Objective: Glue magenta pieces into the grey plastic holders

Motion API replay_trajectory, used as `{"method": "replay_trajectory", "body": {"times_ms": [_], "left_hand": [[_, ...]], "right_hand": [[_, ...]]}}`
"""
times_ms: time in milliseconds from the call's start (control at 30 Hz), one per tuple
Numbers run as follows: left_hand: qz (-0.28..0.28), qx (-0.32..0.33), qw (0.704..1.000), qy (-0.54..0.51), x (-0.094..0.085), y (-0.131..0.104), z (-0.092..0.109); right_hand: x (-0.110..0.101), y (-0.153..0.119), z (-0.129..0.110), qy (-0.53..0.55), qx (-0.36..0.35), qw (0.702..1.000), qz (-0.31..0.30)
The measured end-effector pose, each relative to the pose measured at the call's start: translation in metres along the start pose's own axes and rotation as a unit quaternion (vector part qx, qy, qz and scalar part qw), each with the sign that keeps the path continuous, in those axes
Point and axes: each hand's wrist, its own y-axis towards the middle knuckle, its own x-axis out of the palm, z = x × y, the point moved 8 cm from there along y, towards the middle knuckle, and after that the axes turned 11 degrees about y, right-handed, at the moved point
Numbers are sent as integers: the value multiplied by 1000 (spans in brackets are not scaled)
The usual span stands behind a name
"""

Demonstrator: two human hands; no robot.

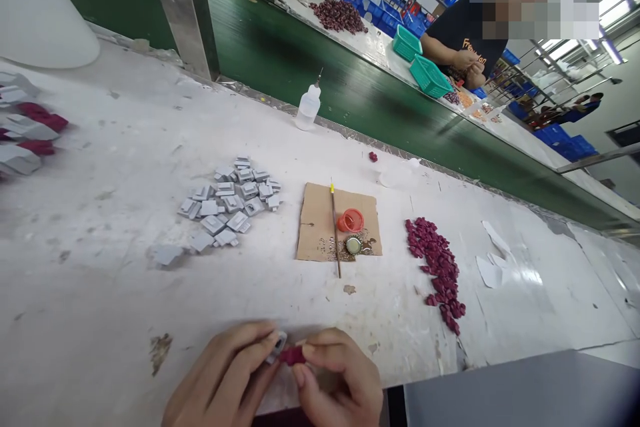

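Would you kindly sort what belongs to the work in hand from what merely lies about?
Probably in use:
gray piece in the left hand
maroon piece in the right hand
matching gray pile and maroon pile
perhaps the brush

Apparently just lying about:
white scraps
stray maroon bit

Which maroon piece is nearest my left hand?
The maroon piece pinched in your right hand; the maroon pile and all others lie farther away.

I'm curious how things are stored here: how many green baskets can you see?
2. One green basket sits on the far table; the second basket is just right of it in the picture. Others may be hidden.
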Motion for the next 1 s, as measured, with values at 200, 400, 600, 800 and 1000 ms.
{"method": "replay_trajectory", "body": {"times_ms": [200, 400, 600, 800, 1000], "left_hand": [[34, -55, 997, -44, -7, 7, 0], [26, -42, 998, -44, -8, 7, 1], [41, -52, 996, -52, -11, 9, 1], [16, -59, 997, -46, -6, 8, -1], [-66, -136, 985, -81, 5, -13, -41]], "right_hand": [[-1, -4, 3, -10, -2, 1000, 2], [4, -5, 6, 13, -2, 1000, -27], [9, -3, 1, -3, -5, 998, -63], [21, 1, -7, -54, -21, 989, -132], [13, -1, 0, -91, -7, 969, -230]]}}
